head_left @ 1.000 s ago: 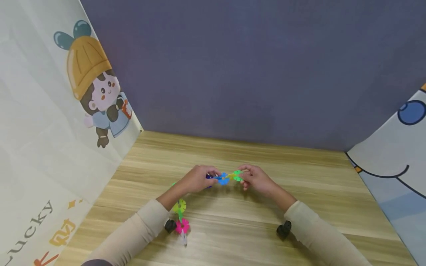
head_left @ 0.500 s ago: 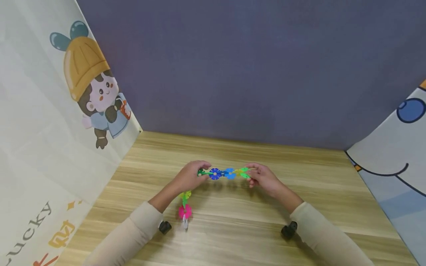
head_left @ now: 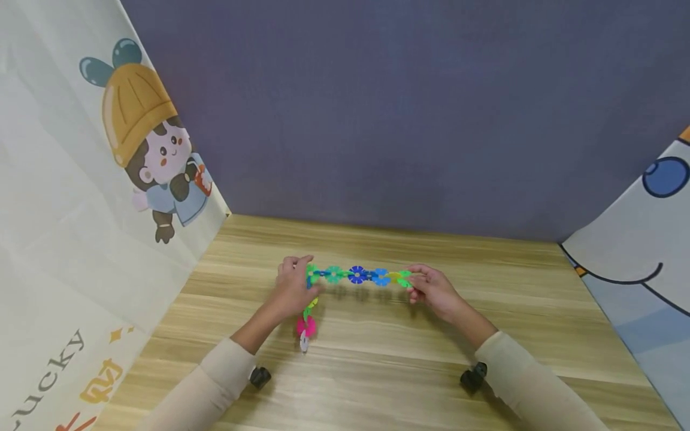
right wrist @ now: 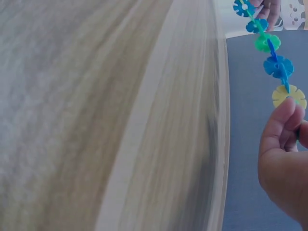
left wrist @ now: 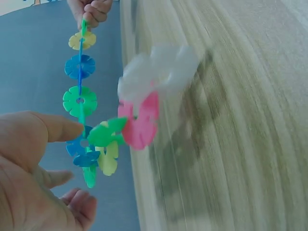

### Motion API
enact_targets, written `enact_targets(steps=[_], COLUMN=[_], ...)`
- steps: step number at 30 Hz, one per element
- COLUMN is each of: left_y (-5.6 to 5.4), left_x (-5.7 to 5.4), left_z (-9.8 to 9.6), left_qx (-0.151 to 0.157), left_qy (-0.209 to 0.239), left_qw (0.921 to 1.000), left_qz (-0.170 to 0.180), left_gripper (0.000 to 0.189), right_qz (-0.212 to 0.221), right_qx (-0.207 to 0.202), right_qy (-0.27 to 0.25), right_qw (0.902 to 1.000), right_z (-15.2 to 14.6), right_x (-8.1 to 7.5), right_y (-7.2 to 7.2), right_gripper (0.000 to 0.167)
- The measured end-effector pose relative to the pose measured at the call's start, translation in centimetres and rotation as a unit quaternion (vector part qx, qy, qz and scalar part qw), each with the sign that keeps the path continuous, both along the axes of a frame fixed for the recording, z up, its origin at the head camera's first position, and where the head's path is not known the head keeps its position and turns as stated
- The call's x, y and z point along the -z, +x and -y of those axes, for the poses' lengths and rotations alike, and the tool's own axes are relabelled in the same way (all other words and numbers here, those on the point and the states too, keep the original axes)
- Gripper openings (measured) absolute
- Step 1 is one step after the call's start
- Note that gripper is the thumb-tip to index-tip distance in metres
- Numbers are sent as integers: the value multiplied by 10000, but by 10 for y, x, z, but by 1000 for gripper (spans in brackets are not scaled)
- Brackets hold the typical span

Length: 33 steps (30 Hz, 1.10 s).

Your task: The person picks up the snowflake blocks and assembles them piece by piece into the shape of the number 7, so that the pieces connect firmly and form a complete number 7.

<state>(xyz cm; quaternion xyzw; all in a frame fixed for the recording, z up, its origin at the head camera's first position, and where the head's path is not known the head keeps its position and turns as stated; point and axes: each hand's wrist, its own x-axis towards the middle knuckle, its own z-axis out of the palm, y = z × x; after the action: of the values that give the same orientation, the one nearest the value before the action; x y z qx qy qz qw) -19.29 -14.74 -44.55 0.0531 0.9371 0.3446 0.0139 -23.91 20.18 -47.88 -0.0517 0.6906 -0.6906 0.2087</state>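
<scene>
A chain of flower-shaped plastic snowflake discs (head_left: 357,275) runs sideways above the table in the head view, in greens, blues and yellow. At its left it bends toward me, through a yellow disc to a pink disc (head_left: 306,327) and a white disc (head_left: 304,342). My right hand (head_left: 435,290) pinches the green disc (head_left: 404,279) at the right end between thumb and fingers. Around the bend is my left hand (head_left: 291,288); the left wrist view shows its thumb (left wrist: 65,128) by the chain and the other fingers spread apart from it.
Under both hands lies a wood-grain tabletop (head_left: 377,371). A dark grey-blue panel (head_left: 399,120) stands behind it. White printed sheets flank it, the left sheet (head_left: 59,197) with a cartoon figure. Black wrist cameras (head_left: 473,378) hang under the sleeves.
My left hand has moved left along the chain, from near the dark blue disc to the bend, uncovering more discs. My right hand, still pinching the end disc, has shifted slightly right.
</scene>
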Motion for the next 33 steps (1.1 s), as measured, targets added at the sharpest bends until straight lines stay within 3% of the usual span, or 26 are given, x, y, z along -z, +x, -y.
enact_targets(steps=[10, 18, 27, 33], left_y=[5, 7, 3, -6], left_x=[5, 6, 6, 5], left_z=[2, 3, 5, 8], left_qx=[-76, 222, 377, 329], left_qy=[-249, -153, 267, 342], left_qw=[9990, 9981, 9969, 9974], left_qz=[356, 549, 635, 541], left_gripper=[82, 83, 81, 79], right_qz=[-50, 100, 64, -12], right_qx=[190, 391, 281, 79], right_qy=[-360, -442, -383, -110], right_qw=[9992, 9982, 9988, 9999], right_z=[-2, -9, -16, -18], right_x=[-3, -4, -6, -6], right_y=[2, 2, 4, 10], right_gripper=[27, 27, 32, 21])
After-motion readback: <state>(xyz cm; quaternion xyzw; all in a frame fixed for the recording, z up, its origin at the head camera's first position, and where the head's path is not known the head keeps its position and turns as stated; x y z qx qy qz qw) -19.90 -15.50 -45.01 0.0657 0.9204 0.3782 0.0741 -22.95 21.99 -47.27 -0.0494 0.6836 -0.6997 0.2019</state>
